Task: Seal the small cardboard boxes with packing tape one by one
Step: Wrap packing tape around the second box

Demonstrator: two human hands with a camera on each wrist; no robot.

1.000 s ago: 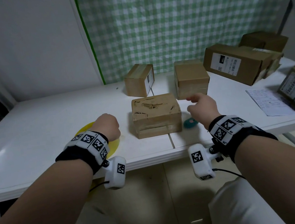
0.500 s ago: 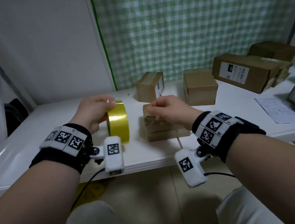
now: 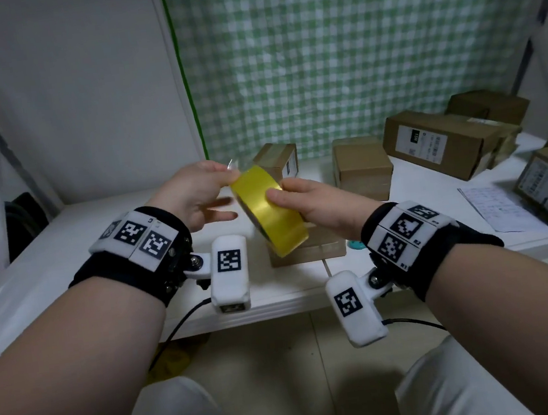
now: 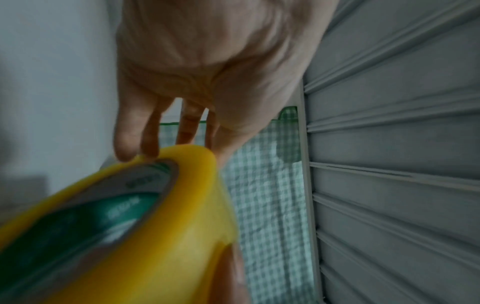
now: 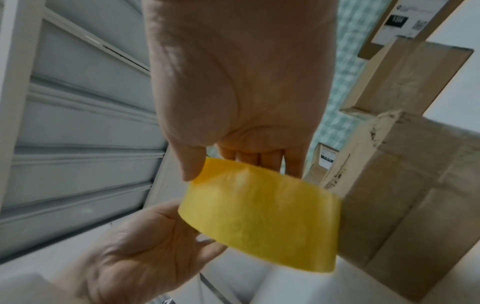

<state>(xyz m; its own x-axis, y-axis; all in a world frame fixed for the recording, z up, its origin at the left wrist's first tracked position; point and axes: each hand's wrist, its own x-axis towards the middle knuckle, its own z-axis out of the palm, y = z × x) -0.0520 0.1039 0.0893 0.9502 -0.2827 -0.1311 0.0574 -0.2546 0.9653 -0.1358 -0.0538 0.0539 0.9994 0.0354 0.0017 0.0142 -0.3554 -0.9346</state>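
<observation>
A yellow packing tape roll (image 3: 267, 208) is held in the air above the table, tilted. My right hand (image 3: 294, 198) grips it, thumb on the outer face and fingers behind. My left hand (image 3: 227, 175) pinches the tape's clear free end (image 3: 232, 167) at the top of the roll, other fingers spread. Below the roll sits a small cardboard box (image 3: 319, 248), mostly hidden by it. The left wrist view shows the roll (image 4: 130, 226) close up with its green core; the right wrist view shows the roll (image 5: 259, 216) under my thumb, the small box (image 5: 402, 195) beside it.
Two more small boxes (image 3: 277, 162) (image 3: 361, 169) stand at the back of the white table (image 3: 64, 253). Larger labelled boxes (image 3: 440, 142) are piled at the right, beside a paper sheet (image 3: 497, 207). A small teal object (image 3: 355, 245) lies by the near box.
The roll stood on the table in my left hand; it is now lifted and gripped by my right hand, which left the box. My left hand has shifted to pinch the free end.
</observation>
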